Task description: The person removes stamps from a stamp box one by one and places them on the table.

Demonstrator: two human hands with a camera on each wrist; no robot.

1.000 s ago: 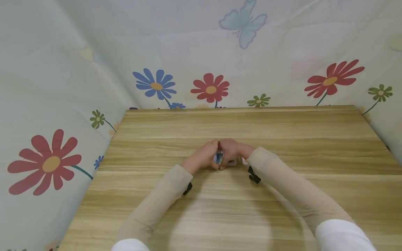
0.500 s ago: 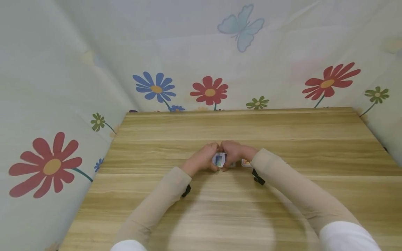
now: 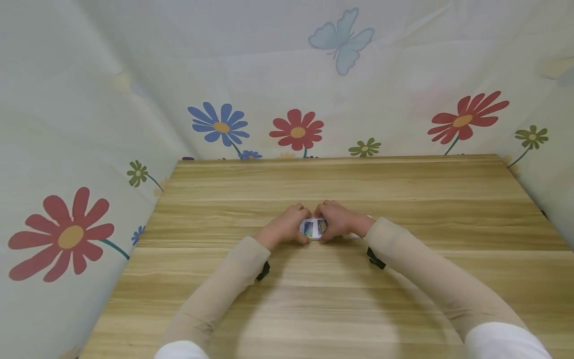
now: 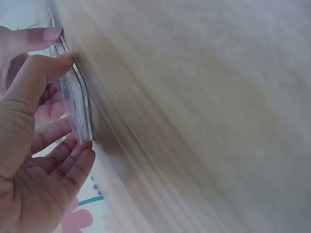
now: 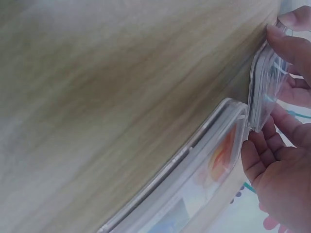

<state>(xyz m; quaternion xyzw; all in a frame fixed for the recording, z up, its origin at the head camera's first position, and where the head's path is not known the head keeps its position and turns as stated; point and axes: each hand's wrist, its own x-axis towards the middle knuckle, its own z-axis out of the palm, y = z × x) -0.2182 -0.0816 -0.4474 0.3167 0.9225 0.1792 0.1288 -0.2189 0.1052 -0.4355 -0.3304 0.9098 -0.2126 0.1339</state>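
Observation:
A flat clear plastic case (image 3: pixel 316 229) with small pictures on top lies on the table between my hands. My left hand (image 3: pixel 286 225) grips its left end, thumb on the near edge and fingers at the far edge. At the other end my right hand (image 3: pixel 339 221) holds it the same way. In the left wrist view the case's layered clear edge (image 4: pixel 82 104) shows beside the thumb. A second clear case (image 5: pixel 194 179), with orange and blue pictures, lies by the right wrist; the right wrist view shows its corner close to the held case (image 5: pixel 265 90).
The wood-grain table (image 3: pixel 341 299) spreads around both hands. White cloth with printed flowers (image 3: pixel 297 131) and a butterfly hangs behind the table and along its sides. A black strap piece (image 3: pixel 375 258) sits under the right sleeve, another (image 3: pixel 263 270) under the left.
The hands have drawn apart, the left a little leftward and the right to the right. More of the case's pictured top now shows between them.

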